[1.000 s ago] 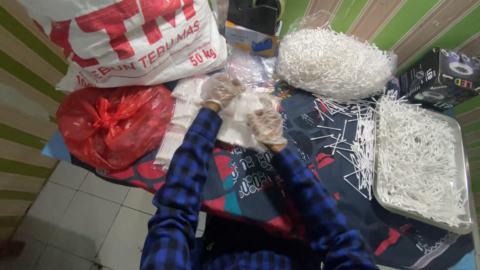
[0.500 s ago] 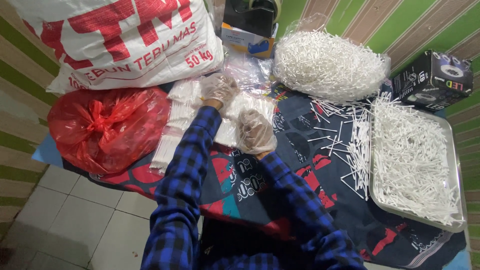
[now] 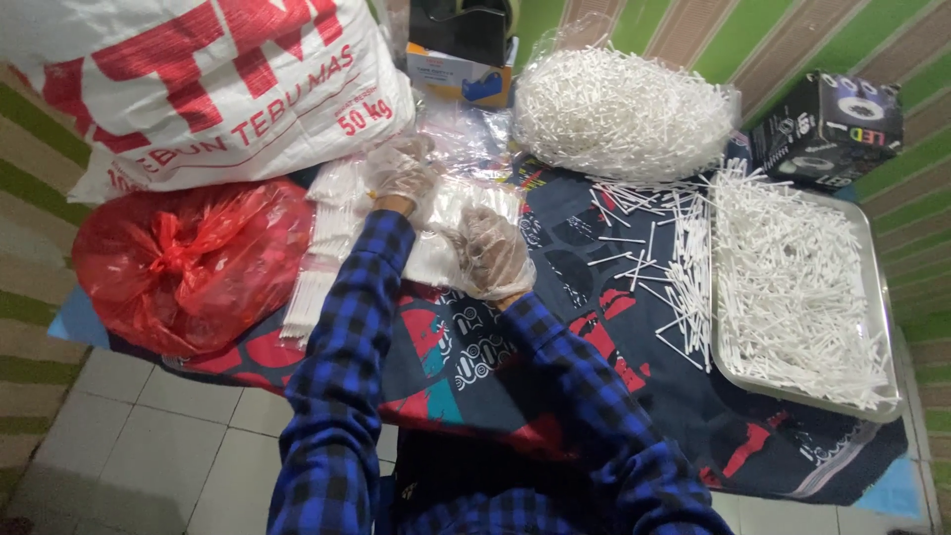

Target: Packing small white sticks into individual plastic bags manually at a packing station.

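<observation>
At centre frame I see both hands, in thin clear gloves, working over a stack of clear packets (image 3: 448, 223) filled with white sticks. My left hand (image 3: 399, 168) sits just above centre, fingers curled down onto the far edge of the stack; whether it pinches a packet I cannot tell. My right hand (image 3: 492, 255) lies lower and to the right, fingers bent over the near end of the top packet, pressing on it; a firm grip is not clear. Blue checked sleeves (image 3: 349, 347) run from the bottom edge up to both wrists.

The stack rests on a dark patterned cloth (image 3: 475, 357) that covers the table. More filled packets (image 3: 322, 253) lie just left of the hands, touching a knotted red plastic bag (image 3: 183, 263) at left. A large white sack (image 3: 213, 84) with red lettering fills the upper left.

At upper centre a clear bag heaped with white sticks (image 3: 624, 114) sits beside a tape dispenser (image 3: 466, 45). Loose sticks (image 3: 674, 267) scatter across the cloth right of centre, next to a metal tray (image 3: 882, 297) piled with more. A black box (image 3: 827, 124) stands at upper right.
</observation>
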